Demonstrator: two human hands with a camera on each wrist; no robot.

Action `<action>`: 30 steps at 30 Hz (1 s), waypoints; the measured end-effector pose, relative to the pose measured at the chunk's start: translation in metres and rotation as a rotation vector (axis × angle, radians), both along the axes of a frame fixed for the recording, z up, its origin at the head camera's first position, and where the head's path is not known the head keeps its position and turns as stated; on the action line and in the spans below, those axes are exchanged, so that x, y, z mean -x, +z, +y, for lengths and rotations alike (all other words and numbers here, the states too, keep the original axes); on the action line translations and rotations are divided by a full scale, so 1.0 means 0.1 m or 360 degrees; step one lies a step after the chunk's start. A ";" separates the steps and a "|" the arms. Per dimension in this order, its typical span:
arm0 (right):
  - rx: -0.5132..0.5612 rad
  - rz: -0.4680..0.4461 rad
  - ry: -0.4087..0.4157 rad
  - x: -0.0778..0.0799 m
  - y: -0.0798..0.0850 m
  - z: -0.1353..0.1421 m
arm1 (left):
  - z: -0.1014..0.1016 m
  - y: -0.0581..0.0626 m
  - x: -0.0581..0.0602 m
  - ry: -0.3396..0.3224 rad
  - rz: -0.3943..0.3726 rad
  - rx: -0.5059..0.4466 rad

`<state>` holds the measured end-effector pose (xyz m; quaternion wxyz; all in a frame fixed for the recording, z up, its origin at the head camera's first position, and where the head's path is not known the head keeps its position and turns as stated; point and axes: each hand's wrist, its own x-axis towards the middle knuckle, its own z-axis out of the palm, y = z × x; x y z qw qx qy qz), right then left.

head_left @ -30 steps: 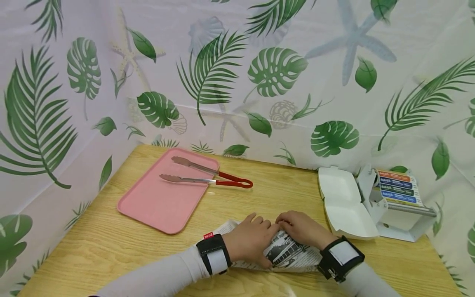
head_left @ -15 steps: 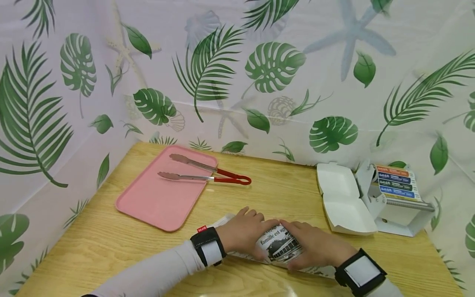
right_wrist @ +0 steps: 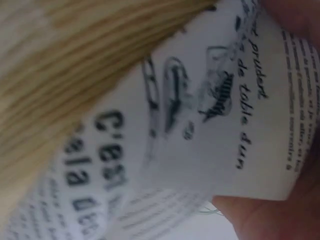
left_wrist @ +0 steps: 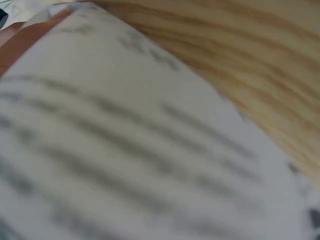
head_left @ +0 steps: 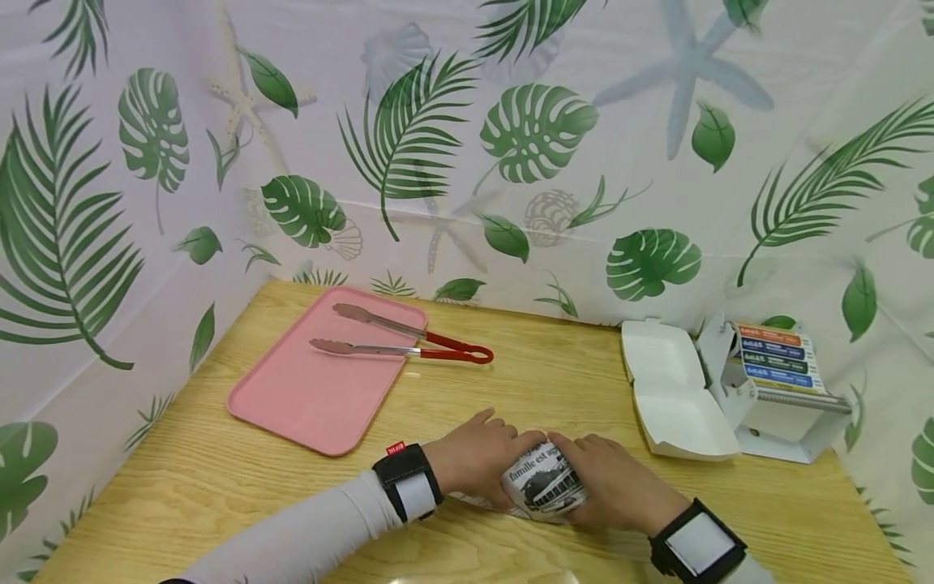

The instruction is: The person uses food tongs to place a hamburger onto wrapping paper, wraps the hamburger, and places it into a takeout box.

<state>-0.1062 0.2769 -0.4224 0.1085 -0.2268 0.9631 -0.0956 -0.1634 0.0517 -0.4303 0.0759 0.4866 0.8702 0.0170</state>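
A bundle of newsprint-patterned paper, rounded in the middle, lies at the near middle of the wooden table. From its left side my left hand grips it, thumb toward the near face. My right hand holds the opposite side, its thumb also in front. Whatever is inside the wrap is hidden. Loose printed paper fills most of the left wrist view, blurred. In the right wrist view a paper flap stands out beside the right hand's fingers.
A pink tray stands at the left, with red-handled tongs lying across its right edge. On the right are an opened white clamshell box and a metal dispenser with colourful labels. Patterned curtains enclose the table's back and sides.
My right hand has come down from the paper's far edge to its right side, with the thumb now in front. The paper is gathered rounder, and its right end no longer shows.
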 end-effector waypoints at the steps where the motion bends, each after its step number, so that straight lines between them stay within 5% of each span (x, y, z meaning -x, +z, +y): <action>1: 0.0003 0.0012 0.0008 0.00 -0.01 0.00 | 0.00 0.00 0.02 -0.0027 0.0007 0.0001; 10: 0.0076 0.0113 0.0128 0.05 -0.07 0.04 | -0.01 -0.07 0.11 -0.0159 -0.0020 -0.0128; 20: 0.0118 -0.0013 0.0046 0.07 -0.06 0.04 | -0.03 -0.14 0.13 -0.0256 0.0022 -0.0193; 30: 0.0143 -0.0098 -0.0116 0.08 -0.09 0.12 | -0.09 -0.17 0.14 -0.0412 0.0242 -0.0142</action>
